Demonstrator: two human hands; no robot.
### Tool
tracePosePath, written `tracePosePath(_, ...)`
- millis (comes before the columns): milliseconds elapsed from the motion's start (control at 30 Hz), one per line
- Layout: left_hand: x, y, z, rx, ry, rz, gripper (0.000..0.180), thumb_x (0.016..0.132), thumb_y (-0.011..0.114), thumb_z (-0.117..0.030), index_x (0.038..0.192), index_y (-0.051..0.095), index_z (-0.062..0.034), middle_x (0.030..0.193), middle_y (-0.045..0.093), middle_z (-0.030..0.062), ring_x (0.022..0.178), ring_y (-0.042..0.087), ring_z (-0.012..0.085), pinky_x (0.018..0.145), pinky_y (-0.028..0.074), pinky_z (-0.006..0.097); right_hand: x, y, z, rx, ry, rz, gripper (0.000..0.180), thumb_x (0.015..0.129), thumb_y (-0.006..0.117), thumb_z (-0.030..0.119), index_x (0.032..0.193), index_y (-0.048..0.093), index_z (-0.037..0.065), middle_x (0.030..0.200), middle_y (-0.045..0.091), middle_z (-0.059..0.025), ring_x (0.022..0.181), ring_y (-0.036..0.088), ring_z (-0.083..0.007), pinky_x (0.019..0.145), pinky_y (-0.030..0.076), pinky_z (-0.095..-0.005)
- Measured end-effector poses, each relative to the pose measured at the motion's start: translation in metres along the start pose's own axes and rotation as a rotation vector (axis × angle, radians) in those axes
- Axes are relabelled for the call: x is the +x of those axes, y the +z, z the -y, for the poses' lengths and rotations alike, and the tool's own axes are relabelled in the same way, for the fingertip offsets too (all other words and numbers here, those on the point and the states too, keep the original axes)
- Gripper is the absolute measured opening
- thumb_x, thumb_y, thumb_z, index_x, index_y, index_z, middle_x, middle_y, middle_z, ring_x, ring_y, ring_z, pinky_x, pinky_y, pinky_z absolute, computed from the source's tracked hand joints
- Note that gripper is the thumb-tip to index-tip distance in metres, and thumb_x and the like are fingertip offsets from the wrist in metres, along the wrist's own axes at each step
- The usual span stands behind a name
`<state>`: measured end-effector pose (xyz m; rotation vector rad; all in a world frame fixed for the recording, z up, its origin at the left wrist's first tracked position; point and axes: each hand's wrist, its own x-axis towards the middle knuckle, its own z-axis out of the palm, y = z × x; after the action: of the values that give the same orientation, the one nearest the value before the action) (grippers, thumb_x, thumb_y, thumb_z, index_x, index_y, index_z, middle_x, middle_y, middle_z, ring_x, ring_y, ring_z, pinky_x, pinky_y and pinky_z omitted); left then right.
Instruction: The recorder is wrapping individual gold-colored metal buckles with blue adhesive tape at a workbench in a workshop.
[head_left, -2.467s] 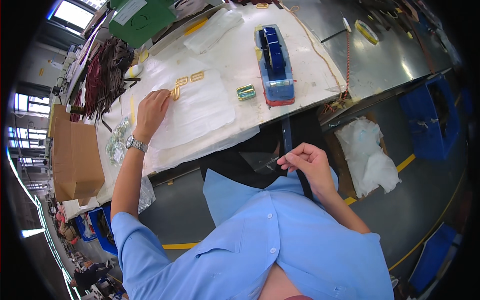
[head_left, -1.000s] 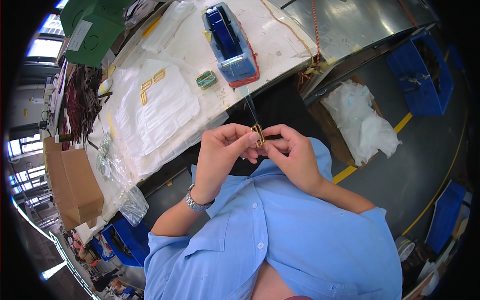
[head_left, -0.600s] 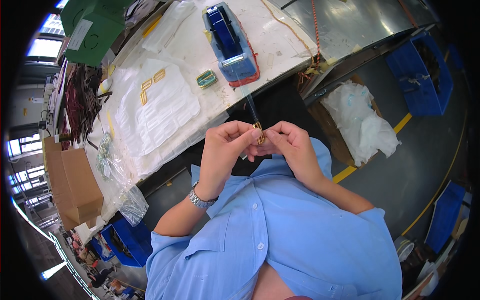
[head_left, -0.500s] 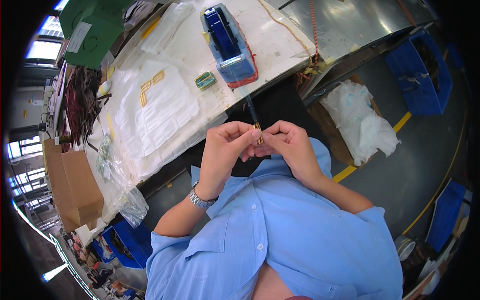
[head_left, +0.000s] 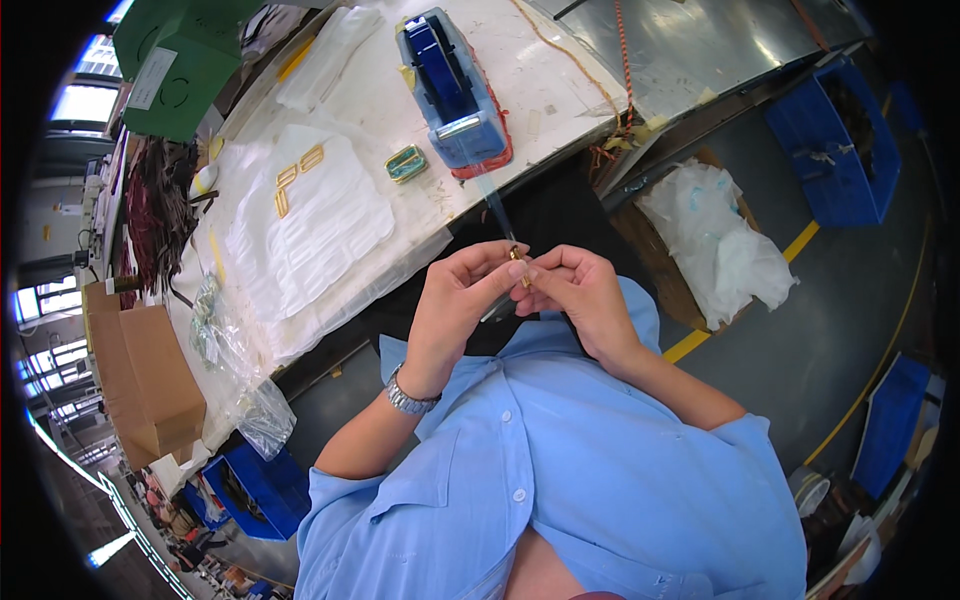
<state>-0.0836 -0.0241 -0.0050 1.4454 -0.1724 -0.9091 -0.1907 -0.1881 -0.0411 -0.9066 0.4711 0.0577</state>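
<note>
My left hand (head_left: 462, 292) and my right hand (head_left: 583, 302) meet in front of my chest, fingers pinched on a small gold metal buckle (head_left: 517, 257). A clear strip of tape (head_left: 492, 200) stretches taut from the blue tape dispenser (head_left: 455, 95) down to the buckle. Much of the buckle is covered by my fingertips. Left of the dispenser lies a small gold-edged piece with a green-blue face (head_left: 406, 163). Further left, several gold buckles (head_left: 283, 193) rest on a white padded sheet (head_left: 325, 235).
The white worktable (head_left: 545, 120) ends just beyond my hands. At left stand a green box (head_left: 185, 70), dark cords (head_left: 158, 200), clear plastic bags (head_left: 265, 415) and a cardboard box (head_left: 150, 375). To the right are a carton of white plastic (head_left: 705, 235) and a blue bin (head_left: 830, 150).
The buckle has turned between my fingers and shows less of its face. My left hand has shifted slightly right, and the tape stays stretched to the buckle.
</note>
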Motion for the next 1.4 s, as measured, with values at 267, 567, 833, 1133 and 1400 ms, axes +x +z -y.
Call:
tracePosePath(267, 0.002, -0.009, -0.004, 0.075, -0.046, -0.003, 0.028, 0.102, 0.08, -0.019, 0.122, 0.08, 0.0017, 0.112, 0.082, 0.008, 0.1, 0.073, 0.0116, 0.095, 0.056, 0.028, -0.009, 0.007, 0.009, 0.059, 0.099, 0.05, 0.024, 0.11, 0.068, 0.015, 0.122, 0.063, -0.005, 0.114, 0.079, -0.0214, 0.101, 0.081, -0.0262, 0.091, 0.067, -0.0376)
tracePosePath(567, 0.009, -0.023, -0.007, -0.012, -0.169, 0.068, 0.032, 0.105, 0.077, -0.021, 0.126, 0.077, 0.0031, 0.114, 0.081, 0.0119, 0.101, 0.077, 0.0174, 0.095, 0.061, 0.033, -0.021, 0.008, 0.022, -0.274, -0.021, 0.099, 0.013, 0.106, 0.066, -0.002, 0.116, 0.058, -0.004, 0.115, 0.08, -0.0217, 0.104, 0.08, -0.0228, 0.089, 0.065, -0.0331)
tracePosePath(833, 0.009, -0.028, -0.015, -0.156, -0.273, 0.13, 0.037, 0.103, 0.081, -0.024, 0.125, 0.077, 0.0051, 0.112, 0.081, 0.0126, 0.101, 0.078, 0.0183, 0.097, 0.062, 0.033, -0.02, -0.004, 0.032, -0.649, -0.302, 0.067, 0.038, 0.096, 0.078, 0.003, 0.132, 0.065, 0.0, 0.118, 0.078, -0.0119, 0.105, 0.076, -0.0172, 0.091, 0.062, -0.0329)
tracePosePath(1133, 0.015, -0.034, -0.026, -0.19, -0.386, 0.18, 0.04, 0.105, 0.076, -0.029, 0.126, 0.075, 0.0052, 0.114, 0.081, 0.0144, 0.106, 0.079, 0.0216, 0.102, 0.061, 0.036, 0.018, -0.007, 0.034, -0.588, -0.341, 0.338, 0.076, 0.088, 0.087, 0.007, 0.157, 0.054, -0.002, 0.147, 0.069, -0.0172, 0.127, 0.071, -0.0225, 0.11, 0.057, -0.0381)
tracePosePath(1400, 0.027, -0.039, -0.031, -0.245, -0.497, 0.194, 0.04, 0.105, 0.076, -0.035, 0.117, 0.075, 0.0025, 0.109, 0.081, 0.0123, 0.099, 0.079, 0.0214, 0.1, 0.063, 0.039, 0.029, -0.001, 0.03, -0.415, -0.34, 0.313, 0.075, 0.09, 0.088, 0.007, 0.156, 0.054, -0.006, 0.145, 0.07, -0.0185, 0.126, 0.072, -0.0216, 0.112, 0.056, -0.0375)
